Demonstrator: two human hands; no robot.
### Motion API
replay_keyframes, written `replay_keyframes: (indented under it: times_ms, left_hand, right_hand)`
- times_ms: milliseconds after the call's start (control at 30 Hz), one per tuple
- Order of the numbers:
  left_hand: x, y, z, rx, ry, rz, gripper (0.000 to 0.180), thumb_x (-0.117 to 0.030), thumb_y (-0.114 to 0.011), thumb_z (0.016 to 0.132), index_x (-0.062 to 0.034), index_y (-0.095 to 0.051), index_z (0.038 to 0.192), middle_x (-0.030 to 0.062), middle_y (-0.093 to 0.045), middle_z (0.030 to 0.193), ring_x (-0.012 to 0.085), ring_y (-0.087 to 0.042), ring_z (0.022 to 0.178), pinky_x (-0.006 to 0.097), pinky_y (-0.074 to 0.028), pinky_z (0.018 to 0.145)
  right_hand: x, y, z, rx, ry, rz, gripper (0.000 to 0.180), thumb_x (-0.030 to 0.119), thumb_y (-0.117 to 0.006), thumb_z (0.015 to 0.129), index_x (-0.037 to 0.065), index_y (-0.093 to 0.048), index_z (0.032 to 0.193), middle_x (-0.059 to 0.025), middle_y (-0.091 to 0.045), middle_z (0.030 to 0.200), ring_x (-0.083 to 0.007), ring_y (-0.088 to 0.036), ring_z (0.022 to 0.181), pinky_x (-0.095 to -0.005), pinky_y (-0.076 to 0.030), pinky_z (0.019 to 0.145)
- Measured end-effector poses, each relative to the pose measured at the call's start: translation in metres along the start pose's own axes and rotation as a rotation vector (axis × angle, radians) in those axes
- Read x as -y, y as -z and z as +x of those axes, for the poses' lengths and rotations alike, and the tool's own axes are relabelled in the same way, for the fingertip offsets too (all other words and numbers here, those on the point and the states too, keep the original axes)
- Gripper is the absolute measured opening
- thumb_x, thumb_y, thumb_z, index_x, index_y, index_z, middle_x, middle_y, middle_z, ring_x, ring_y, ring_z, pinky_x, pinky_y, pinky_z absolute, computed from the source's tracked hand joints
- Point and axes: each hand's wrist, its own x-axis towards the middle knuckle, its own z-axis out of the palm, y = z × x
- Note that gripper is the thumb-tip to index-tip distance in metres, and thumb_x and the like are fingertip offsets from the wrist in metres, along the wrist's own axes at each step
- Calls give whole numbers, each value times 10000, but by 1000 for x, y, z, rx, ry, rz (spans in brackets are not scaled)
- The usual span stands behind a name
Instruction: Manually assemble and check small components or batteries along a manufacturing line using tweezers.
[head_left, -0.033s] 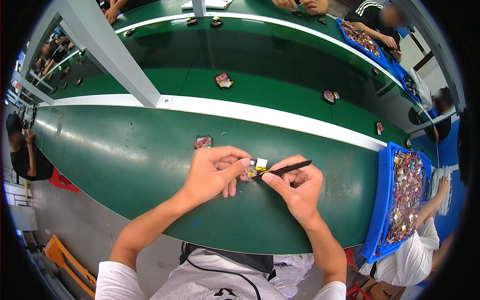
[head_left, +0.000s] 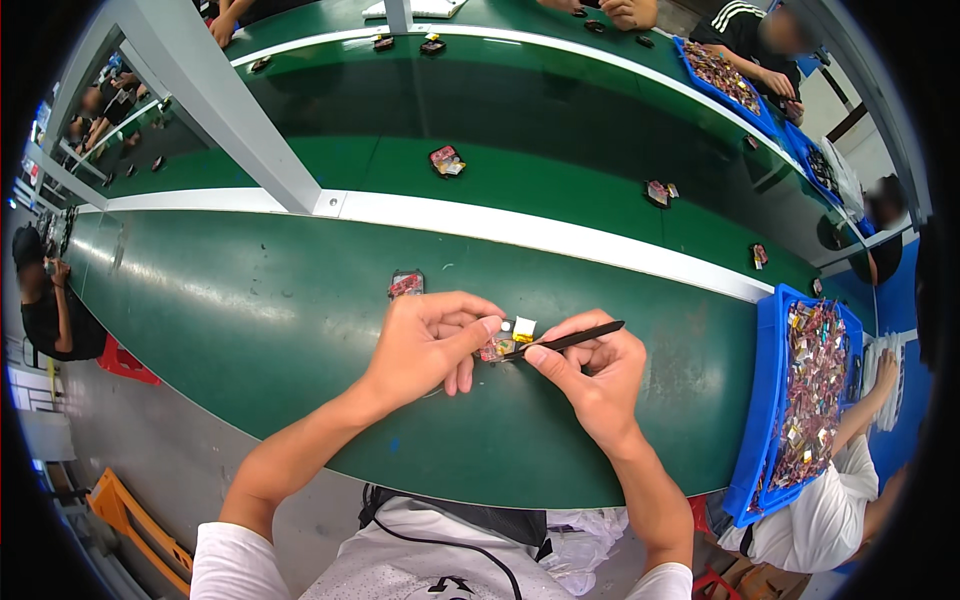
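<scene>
Left grip: left hand (head_left: 425, 345) closed on small circuit part (head_left: 497, 347), pinched at fingertips.
Right grip: right hand (head_left: 590, 370) closed on black tweezers (head_left: 570, 340), tips touching the part.
Part location: held just above green counter (head_left: 250, 300).
Change: none discernible; work on the part judged ongoing.
Nearby: second part (head_left: 406, 284) on counter; blue tray (head_left: 765, 400) at right.

Under our hands runs a green belt (head_left: 250, 330) that looks like smooth rubbery sheet with a soft sheen. Between our left hand (head_left: 425, 345) and right hand (head_left: 590, 375) we pinch a small part (head_left: 500, 347) with glossy foil-like faces. Our right hand grips black tweezers (head_left: 575, 338), matt in finish. Right of that hand stands a blue bin (head_left: 765, 400) of shiny hard plastic. Beyond our hands a white rail (head_left: 520, 228) looks like painted metal.
</scene>
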Motion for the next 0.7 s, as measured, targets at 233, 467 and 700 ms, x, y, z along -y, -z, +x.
replay_keyframes:
  times_ms: [233,467,700]
  left_hand:
    - [-3,5,1,155,-2,-146,303,-137,-602,1029,82,-649,1232,129,-718,904,172,-704,595,244,-547,447]
    - [0,7,2,226,-60,-181,344,-156,-574,1046,88,-609,1287,170,-711,999,211,-732,677,263,-574,459]
    - [2,5,0,199,-87,-156,368,-204,-570,1055,88,-627,1272,169,-722,948,214,-733,663,263,-568,456]
  right_hand:
    - [-1,-2,0,-70,-27,112,164,-41,-798,850,-15,-678,959,58,-560,654,26,-411,521,-180,-271,471]
    - [2,-2,-5,-90,65,76,169,-50,-809,838,-17,-682,944,28,-599,692,20,-428,519,-171,-291,471]
    - [1,-7,-8,-158,196,-23,156,-34,-835,810,-13,-704,891,-43,-706,767,8,-458,505,-183,-311,456]
